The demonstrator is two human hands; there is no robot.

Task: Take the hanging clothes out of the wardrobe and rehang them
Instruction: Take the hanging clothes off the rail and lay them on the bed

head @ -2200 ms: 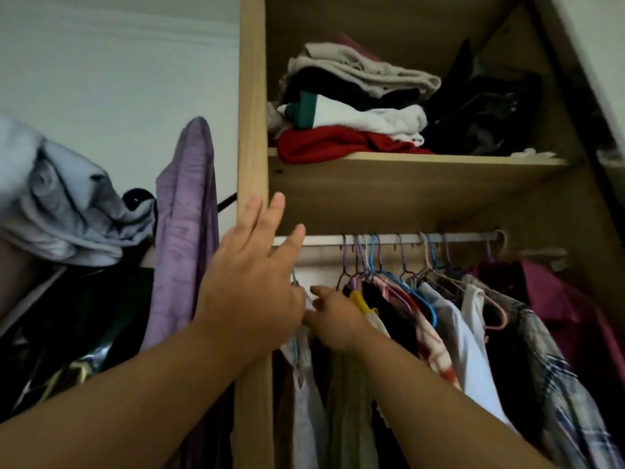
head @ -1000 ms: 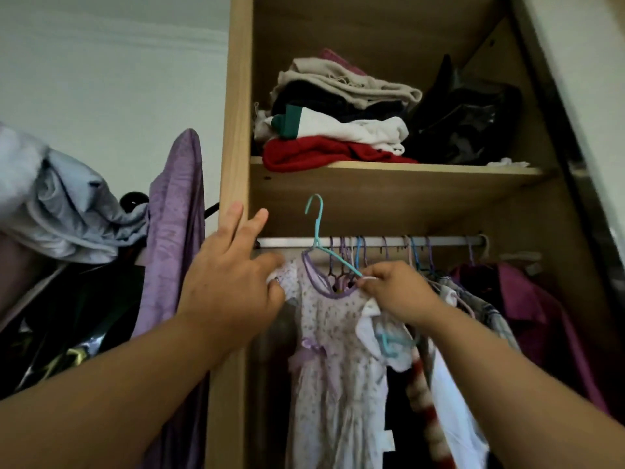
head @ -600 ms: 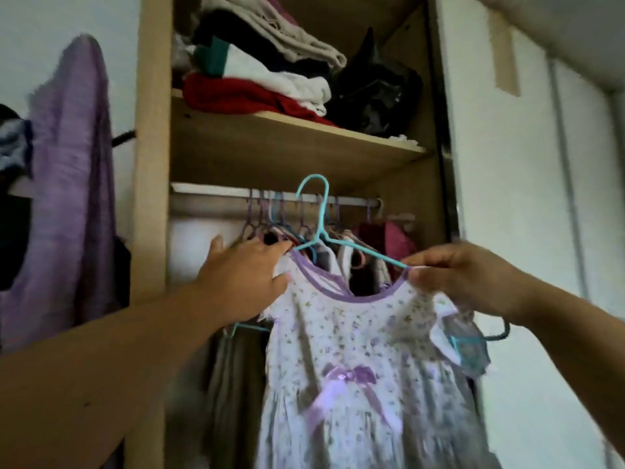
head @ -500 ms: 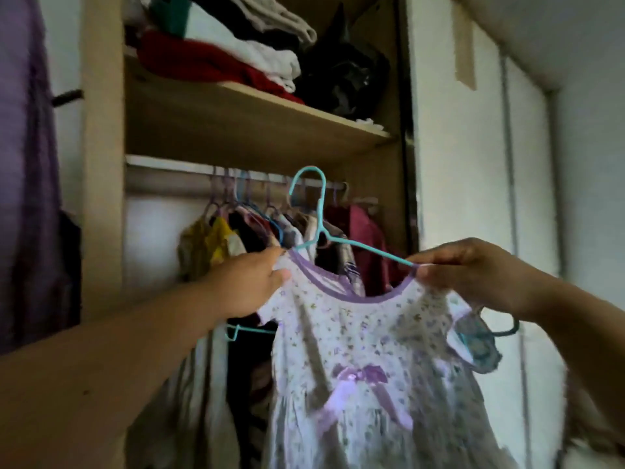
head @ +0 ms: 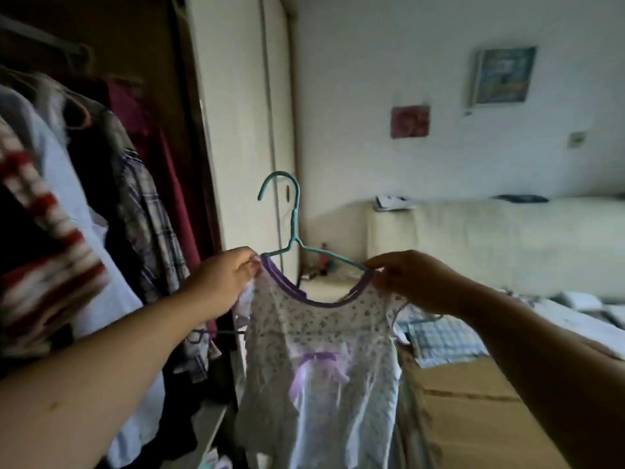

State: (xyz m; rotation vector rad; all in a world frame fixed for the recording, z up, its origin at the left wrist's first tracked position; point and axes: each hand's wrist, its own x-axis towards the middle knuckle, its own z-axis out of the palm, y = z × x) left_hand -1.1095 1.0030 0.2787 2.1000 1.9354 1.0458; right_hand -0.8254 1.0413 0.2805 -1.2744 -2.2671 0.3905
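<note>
- I found the dress (head: pixel 321 367), white with small purple flowers, a purple neckband and a purple bow at the chest, held up in the open room, outside the wardrobe (head: pixel 184 106) and to its right.
- The dress hung on a teal hanger (head: pixel 293 225), and the hook stood upright and touched nothing.
- The left hand (head: pixel 220 282) had its grip closed, with the fingers pinching one shoulder of the dress at the hanger's end.
- The right hand (head: pixel 416 282) had its grip closed, pinching the other shoulder together with the hanger arm.
- Inside the wardrobe, left of the dress, I logged a red-and-white striped garment (head: pixel 50 231), a pale blue garment (head: pixel 84 265), a plaid shirt (head: pixel 145 204) and a maroon garment (head: pixel 169 164), packed close together. The left forearm crossed in front of them.
- A white door panel (head: pixel 236 113) stood behind the hanger hook.
- The dress hid the lower part of that panel and the floor behind it.
- Behind the neckline, a low surface (head: pixel 324 286) carried small items too blurred to identify.
- A cream upholstered piece (head: pixel 507 245) ran along the far wall. I could not tell whether it was a sofa or a headboard.
- A brown cardboard box (head: pixel 473 418) lay under the right forearm, just beside the skirt of the dress, with a blue checked cloth (head: pixel 443 336) at its far edge.
- On the wall hung a framed picture (head: pixel 504 76) and a red square picture (head: pixel 410 121). Both were too blurred for me to read any writing.
</note>
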